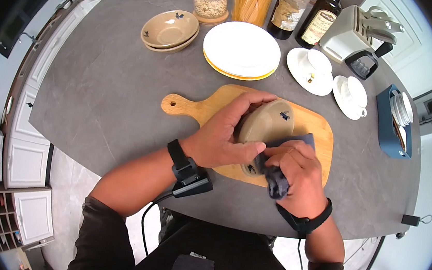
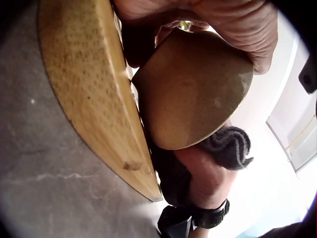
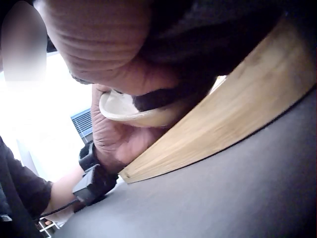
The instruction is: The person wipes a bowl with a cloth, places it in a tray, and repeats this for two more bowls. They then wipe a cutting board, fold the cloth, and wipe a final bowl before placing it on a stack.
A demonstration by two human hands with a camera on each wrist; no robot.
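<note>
Head view: your left hand (image 1: 221,135) grips a tan, round ceramic bowl (image 1: 272,122), tilted over a pale wooden cutting board (image 1: 319,121) on the grey, white-veined tabletop (image 1: 100,98). Your right hand (image 1: 300,171) clutches a dark grey cloth (image 1: 277,183) at it. White panelled cabinets (image 1: 28,164) line the left.

Left wrist view: the board's thick edge overlies the tabletop.

Right wrist view: a blue slatted panel (image 3: 83,124) stands behind.

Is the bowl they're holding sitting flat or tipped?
Tipped: the left hand holds the bowl tilted over the cutting board, its inside turned toward the right hand.
</note>
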